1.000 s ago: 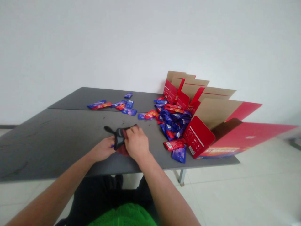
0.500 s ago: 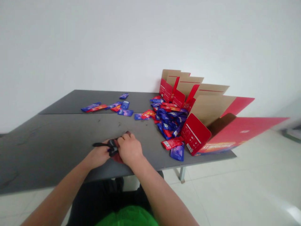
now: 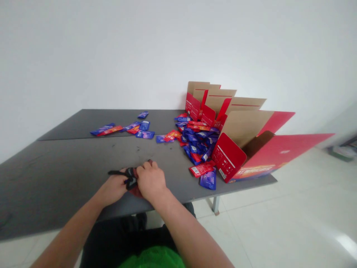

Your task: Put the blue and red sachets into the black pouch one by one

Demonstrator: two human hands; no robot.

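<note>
Fingers (image 3: 146, 167) of the right hand (image 3: 151, 182) curled together over the top of a small black-and-red bundle (image 3: 131, 182), clamped on it; fingers (image 3: 122, 178) of the left hand (image 3: 113, 190) closed on the same bundle from the side. Its material too crumpled and hidden to tell. A thin black strap (image 3: 116, 172) sticking out to the left, a dark red edge showing just below the right palm. Both hands close together near the front edge of a dark grey bench (image 3: 69, 167).

Further right on the bench, a heap of blue and red sachets (image 3: 196, 143) against an opened red cardboard carton (image 3: 284, 152) — kraft-brown flap insides, flaps splayed wide, one side jutting past the bench end. A red sachet (image 3: 201, 169) and a blue sachet (image 3: 208, 179) just beside its front flap, loose sachets (image 3: 122, 129) strewn toward the far side. Below, a grey metal bench leg (image 3: 215, 204) on a pale tiled floor (image 3: 279, 219); behind, a white wall (image 3: 167, 56). At the bottom edge, a green top (image 3: 152, 257) over dark trousers (image 3: 117, 238).
</note>
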